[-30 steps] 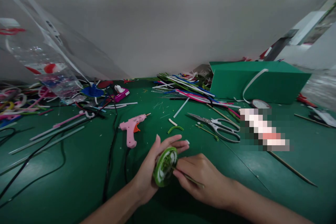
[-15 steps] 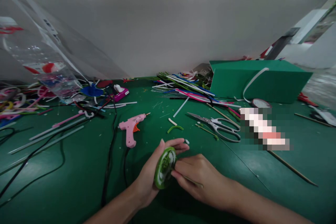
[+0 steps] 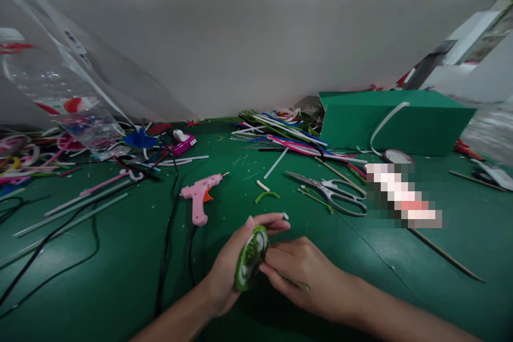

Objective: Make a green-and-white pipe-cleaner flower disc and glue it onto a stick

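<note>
My left hand [image 3: 230, 267] holds a round green-and-white coil [image 3: 251, 259], tilted on edge, against its palm and thumb. The coil looks wound from fuzzy strips like pipe cleaners. My right hand [image 3: 304, 272] is closed in a pinch on a thin greenish-brown stick [image 3: 294, 280], whose tail sticks out below the fingers. Its fingertips meet the coil's right side, and they hide the stick's front end. Beyond my hands lie a curved green piece [image 3: 267, 196] and a short white piece [image 3: 263, 186].
A pink glue gun [image 3: 200, 195] with a black cord lies left of my hands. Grey-handled scissors [image 3: 331, 192] lie to the right. Farther back are a pile of coloured strips [image 3: 280, 128] and a green box [image 3: 401, 123]. A large clear bottle [image 3: 52, 91] leans at the left.
The coil has turned slightly more edge-on in my left hand. My right hand has shifted a little left and down with the stick. The other things lie as before.
</note>
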A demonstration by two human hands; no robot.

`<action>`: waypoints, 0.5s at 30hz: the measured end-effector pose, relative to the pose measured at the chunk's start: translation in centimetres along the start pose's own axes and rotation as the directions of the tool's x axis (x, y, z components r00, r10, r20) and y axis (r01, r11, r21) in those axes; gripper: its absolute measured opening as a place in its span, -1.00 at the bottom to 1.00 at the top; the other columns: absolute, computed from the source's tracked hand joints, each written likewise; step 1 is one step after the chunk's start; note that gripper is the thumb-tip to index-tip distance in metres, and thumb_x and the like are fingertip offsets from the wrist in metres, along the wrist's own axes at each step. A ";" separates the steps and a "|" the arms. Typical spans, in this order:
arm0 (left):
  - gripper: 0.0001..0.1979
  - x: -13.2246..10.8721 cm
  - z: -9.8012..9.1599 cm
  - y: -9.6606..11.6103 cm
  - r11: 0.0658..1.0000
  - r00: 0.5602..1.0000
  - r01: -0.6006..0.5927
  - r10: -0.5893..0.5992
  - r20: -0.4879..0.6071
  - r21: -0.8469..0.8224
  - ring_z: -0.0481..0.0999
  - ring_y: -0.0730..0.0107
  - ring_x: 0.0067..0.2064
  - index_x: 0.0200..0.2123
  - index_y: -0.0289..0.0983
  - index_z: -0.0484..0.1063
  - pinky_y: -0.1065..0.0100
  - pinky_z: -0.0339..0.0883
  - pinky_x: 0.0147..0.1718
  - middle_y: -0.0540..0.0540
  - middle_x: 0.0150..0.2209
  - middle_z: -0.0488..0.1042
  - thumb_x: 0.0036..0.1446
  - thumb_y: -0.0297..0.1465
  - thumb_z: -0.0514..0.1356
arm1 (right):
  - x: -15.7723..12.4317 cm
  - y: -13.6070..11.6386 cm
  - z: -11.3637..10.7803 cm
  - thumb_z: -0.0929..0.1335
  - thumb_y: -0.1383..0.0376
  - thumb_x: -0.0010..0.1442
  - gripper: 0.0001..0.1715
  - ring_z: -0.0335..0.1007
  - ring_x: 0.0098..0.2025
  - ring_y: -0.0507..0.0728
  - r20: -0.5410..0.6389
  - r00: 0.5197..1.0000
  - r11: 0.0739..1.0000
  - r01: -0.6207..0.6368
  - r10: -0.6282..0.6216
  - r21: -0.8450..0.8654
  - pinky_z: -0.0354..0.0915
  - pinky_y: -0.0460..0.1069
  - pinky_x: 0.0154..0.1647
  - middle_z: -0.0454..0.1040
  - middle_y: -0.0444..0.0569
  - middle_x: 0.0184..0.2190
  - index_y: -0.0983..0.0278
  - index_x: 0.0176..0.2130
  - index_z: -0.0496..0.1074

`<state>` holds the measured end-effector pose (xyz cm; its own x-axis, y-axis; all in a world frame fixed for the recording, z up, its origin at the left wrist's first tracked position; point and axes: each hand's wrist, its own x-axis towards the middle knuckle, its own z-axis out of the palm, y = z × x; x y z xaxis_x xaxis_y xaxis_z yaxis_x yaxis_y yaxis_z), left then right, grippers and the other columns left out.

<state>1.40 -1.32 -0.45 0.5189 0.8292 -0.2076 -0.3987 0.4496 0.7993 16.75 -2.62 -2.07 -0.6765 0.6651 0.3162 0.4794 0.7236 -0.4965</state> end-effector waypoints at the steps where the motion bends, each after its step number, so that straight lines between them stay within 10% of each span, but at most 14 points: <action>1: -0.54 0.0 0.0 0.0 1.000 1.000 -0.002 0.003 0.000 0.005 0.24 0.06 0.14 -0.05 -0.33 0.40 0.14 0.00 0.12 -0.23 -0.01 0.44 0.26 -0.21 -0.14 | 0.0 0.0 0.0 0.12 0.31 0.30 -0.69 0.17 -0.52 0.00 0.006 1.000 1.000 -0.001 0.001 0.000 0.04 -0.07 -0.48 0.34 -0.12 -0.52 0.28 -0.43 0.27; 15: -0.55 0.0 0.2 0.0 0.999 0.999 -0.037 0.038 -0.010 0.028 0.28 0.07 0.11 -0.06 -0.34 0.42 0.13 0.03 0.11 -0.23 -0.03 0.46 0.26 -0.23 -0.13 | 0.2 -0.2 -0.1 0.12 0.31 0.30 -0.68 0.20 -0.51 0.01 0.006 1.000 1.000 -0.015 0.015 -0.015 0.08 -0.08 -0.48 0.35 -0.11 -0.53 0.29 -0.43 0.29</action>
<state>1.53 -1.39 -0.33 0.4958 0.8489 -0.1832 -0.3966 0.4090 0.8219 16.60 -2.62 -1.80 -0.6728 0.6747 0.3037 0.4978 0.7164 -0.4888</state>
